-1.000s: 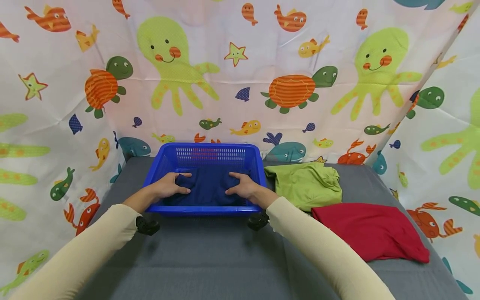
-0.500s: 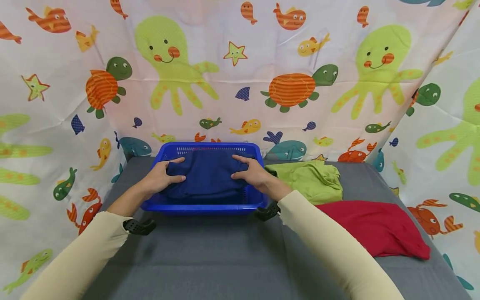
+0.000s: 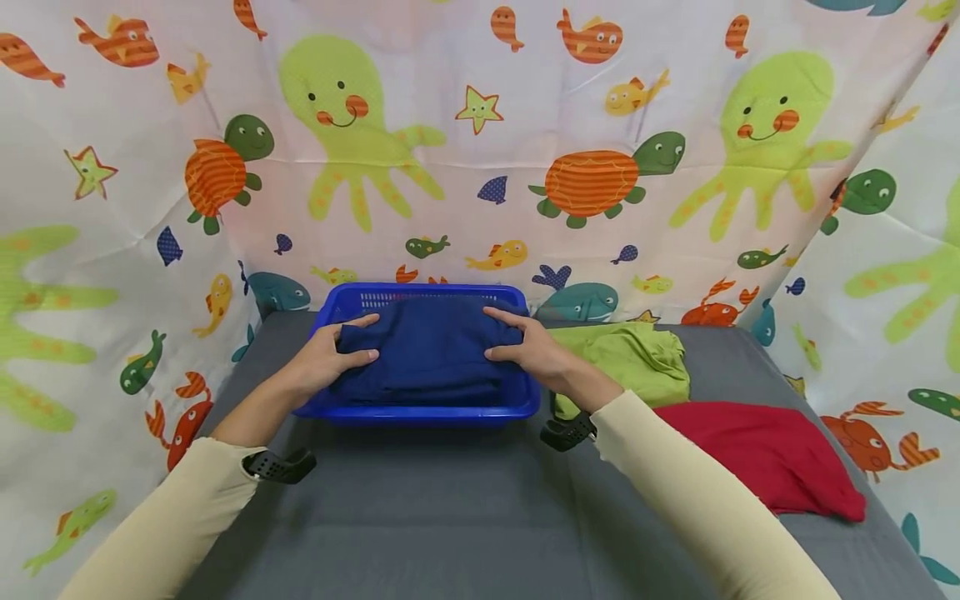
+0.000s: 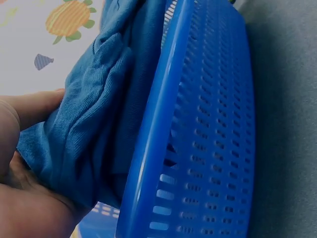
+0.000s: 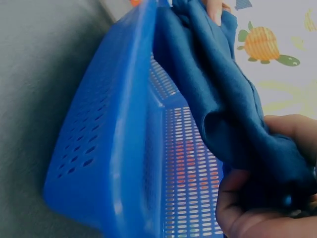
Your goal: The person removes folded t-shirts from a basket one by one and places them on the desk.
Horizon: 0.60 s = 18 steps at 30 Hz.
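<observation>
A folded navy cloth (image 3: 435, 350), maybe a garment, spans the space between both hands at the blue plastic basket (image 3: 420, 414). My left hand (image 3: 322, 360) grips its left end, thumb and fingers on either side. The right hand (image 3: 542, 350) holds the other end the same way. In the right wrist view the cloth (image 5: 218, 84) hangs raised above the basket's slotted floor, in thick layered folds. Up close in the left wrist view, the cloth's end (image 4: 89, 109) bunches between thumb and fingers, beside the basket rim (image 4: 153, 114).
To the right of the basket lies a lime green cloth (image 3: 622, 358), folded and rumpled. A red cloth (image 3: 765, 458) lies nearer the table's right edge. Grey fabric covers the table (image 3: 435, 517). A curtain printed with sea animals (image 3: 510, 83) encloses the back and sides.
Both hands have risen with the navy cloth from down inside the basket to about rim height. Over the last half second the right hand has shifted slightly right.
</observation>
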{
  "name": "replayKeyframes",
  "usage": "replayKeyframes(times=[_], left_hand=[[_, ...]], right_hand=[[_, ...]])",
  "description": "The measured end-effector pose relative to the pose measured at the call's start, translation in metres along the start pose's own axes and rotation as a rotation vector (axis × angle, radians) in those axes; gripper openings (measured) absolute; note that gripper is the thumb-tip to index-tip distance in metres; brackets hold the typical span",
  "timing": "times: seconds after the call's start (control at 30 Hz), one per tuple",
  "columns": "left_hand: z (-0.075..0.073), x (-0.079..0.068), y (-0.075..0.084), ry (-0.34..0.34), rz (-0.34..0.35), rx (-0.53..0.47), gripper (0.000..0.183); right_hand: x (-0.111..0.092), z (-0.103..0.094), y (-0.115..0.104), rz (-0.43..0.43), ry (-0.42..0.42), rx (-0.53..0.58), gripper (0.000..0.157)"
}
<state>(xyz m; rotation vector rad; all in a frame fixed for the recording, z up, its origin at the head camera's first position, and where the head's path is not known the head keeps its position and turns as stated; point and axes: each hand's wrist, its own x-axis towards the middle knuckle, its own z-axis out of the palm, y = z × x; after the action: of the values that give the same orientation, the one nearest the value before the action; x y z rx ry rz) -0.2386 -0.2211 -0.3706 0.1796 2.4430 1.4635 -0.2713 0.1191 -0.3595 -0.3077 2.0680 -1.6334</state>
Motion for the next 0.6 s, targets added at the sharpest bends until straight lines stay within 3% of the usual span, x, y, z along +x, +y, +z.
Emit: replayKeyframes(times=[0.3,0.6], left_hand=[[0.015,-0.005,0.004,-0.032,0.023,-0.014,0.068],[0.022,-0.006,0.02,-0.049,0.05,-0.044,0.068]], right_hand=[[-0.016,-0.011,0.015,-0.007,-0.006,-0.062,0.071],[-0.032,-0.026,0.009,-0.057,-0.018,-0.045,0.072]])
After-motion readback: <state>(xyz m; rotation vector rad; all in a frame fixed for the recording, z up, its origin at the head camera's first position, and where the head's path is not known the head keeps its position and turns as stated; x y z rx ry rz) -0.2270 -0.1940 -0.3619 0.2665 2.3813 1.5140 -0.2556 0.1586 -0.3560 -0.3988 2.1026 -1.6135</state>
